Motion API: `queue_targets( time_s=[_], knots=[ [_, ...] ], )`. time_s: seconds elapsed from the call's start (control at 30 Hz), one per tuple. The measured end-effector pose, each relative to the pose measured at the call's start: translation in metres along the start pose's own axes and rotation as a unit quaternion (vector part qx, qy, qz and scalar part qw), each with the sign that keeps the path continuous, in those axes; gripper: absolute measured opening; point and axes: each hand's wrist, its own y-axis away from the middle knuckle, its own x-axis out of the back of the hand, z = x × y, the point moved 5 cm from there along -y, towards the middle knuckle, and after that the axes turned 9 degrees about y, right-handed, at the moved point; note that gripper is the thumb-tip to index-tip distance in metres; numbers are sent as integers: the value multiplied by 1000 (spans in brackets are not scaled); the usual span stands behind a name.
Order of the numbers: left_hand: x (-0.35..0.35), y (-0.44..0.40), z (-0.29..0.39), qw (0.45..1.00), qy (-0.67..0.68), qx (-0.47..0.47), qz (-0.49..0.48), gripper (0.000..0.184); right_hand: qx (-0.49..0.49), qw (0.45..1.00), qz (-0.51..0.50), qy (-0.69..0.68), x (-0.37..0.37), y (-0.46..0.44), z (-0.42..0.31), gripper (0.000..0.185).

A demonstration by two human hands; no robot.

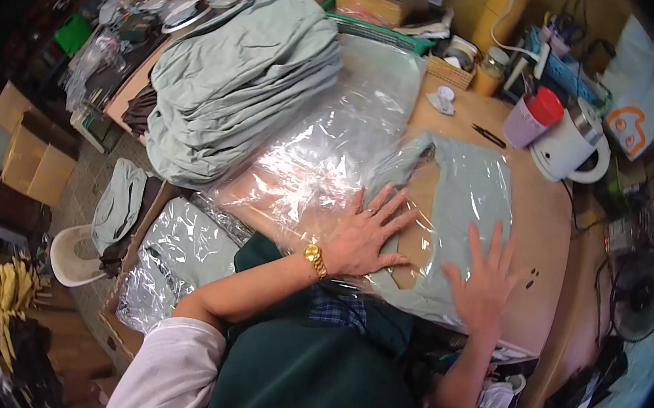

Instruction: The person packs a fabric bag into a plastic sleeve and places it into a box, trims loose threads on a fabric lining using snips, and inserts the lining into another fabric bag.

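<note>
A grey-green folded garment (476, 184) lies flat on the table inside a clear plastic bag, with a brown gap showing near its middle. My left hand (367, 238), a gold watch on its wrist, rests spread on the left side of this bag. Flat on the lower right part of the bagged garment lies my right hand (486, 280), fingers stretched out and pointing away from me. Left of the bagged garment are clear plastic bags (361, 104), shiny with glare. Beyond my left hand rises a tall pile of grey-green garments (244, 84).
A carton at my left holds bagged garments (187, 241). Black snips (489, 135), a pink cup (525, 123) and a white kettle (564, 149) stand or lie at the table's back right. A black fan (641, 297) is at far right, a white stool (74, 255) at left.
</note>
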Motion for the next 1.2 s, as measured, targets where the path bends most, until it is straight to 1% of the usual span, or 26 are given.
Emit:
queue_targets(
  time_s=[0.03, 0.1, 0.17, 0.23, 0.27, 0.3, 0.37, 0.4, 0.47, 0.5, 0.53, 0.6, 0.63, 0.7, 0.73, 0.77, 0.8, 0.83, 0.87, 0.97, 1.0, 1.03, 1.07, 1.1, 1.17, 1.2],
  knots=[
    [11, -1, -2, 1000, -1, 8, 10, 79, 11, 1000, 5, 3, -26, 8, 3, 71],
    [37, 0, -19, 993, -50, 69, 81, 73, -46, 999, -10, -21, -80, 21, 16, 68],
    [19, 0, -72, 987, 17, 108, 115, 67, -39, 999, -9, -26, -86, 19, 11, 65],
    [27, -6, -76, 995, 70, 67, -2, 61, -38, 999, 2, -35, -80, 17, 10, 63],
    [47, -1, -77, 971, 226, 33, 73, 61, -35, 996, -57, -51, -78, 17, 17, 63],
    [78, 9, -63, 970, 224, 40, 84, 61, -30, 991, -115, -66, -80, 15, 26, 63],
    [152, 50, -54, 942, 48, 196, 267, 64, -3, 983, 25, -182, -80, 15, 62, 62],
    [159, 67, -69, 919, 55, 238, 309, 70, -56, 982, 76, -164, -84, 11, 88, 61],
    [124, 88, -105, 891, 142, 273, 332, 71, -107, 972, 131, -161, -97, -2, 110, 58],
    [106, 92, -96, 882, 204, 312, 288, 73, -111, 969, 135, -173, -104, -7, 109, 55],
    [83, 87, -96, 898, 129, 302, 291, 78, -75, 972, 131, -179, -107, -11, 99, 55],
    [72, 97, -108, 902, 227, 278, 239, 66, 53, 982, 156, -90, -95, -15, 69, 41],
    [79, 110, -109, 899, 260, 273, 225, 62, 74, 981, 154, -90, -82, -21, 56, 41],
    [116, 153, -116, 872, 296, 200, 335, 39, 42, 932, -33, -359, -65, -28, 41, 30],
    [140, 188, -126, 858, 270, 169, 403, 23, 48, 931, -39, -359, -41, -27, 24, 30],
    [166, 231, -134, 836, 302, 167, 426, 22, 61, 905, -34, -419, -10, -26, -6, 27],
    [186, 279, -145, 840, 240, 192, 447, 21, 73, 876, -29, -476, 16, -25, -39, 24],
    [210, 326, -134, 792, 276, 224, 496, 22, 108, 869, 16, -483, 41, -19, -77, 22],
    [228, 373, -126, 784, 174, 316, 505, 21, 141, 858, 63, -489, 62, -11, -117, 20],
    [226, 501, -124, 712, 101, 379, 583, 22, 319, 774, 155, -525, 79, 15, -243, 14],
    [215, 540, -126, 693, 69, 402, 594, 21, 353, 790, 131, -484, 78, 20, -280, 15],
    [200, 577, -129, 672, 36, 424, 606, 20, 439, 756, 152, -461, 73, 23, -318, 15],
    [182, 607, -129, 654, 22, 458, 601, 20, 506, 697, 192, -471, 60, 25, -353, 17],
    [161, 632, -129, 636, 8, 491, 596, 20, 541, 678, 174, -467, 46, 27, -384, 18],
    [109, 677, -136, 622, 17, 548, 560, 19, 545, 692, 81, -466, -9, 22, -437, 15],
    [88, 683, -137, 596, 47, 658, 458, 22, 543, 691, 42, -475, -43, 17, -458, 13]
  ],
)
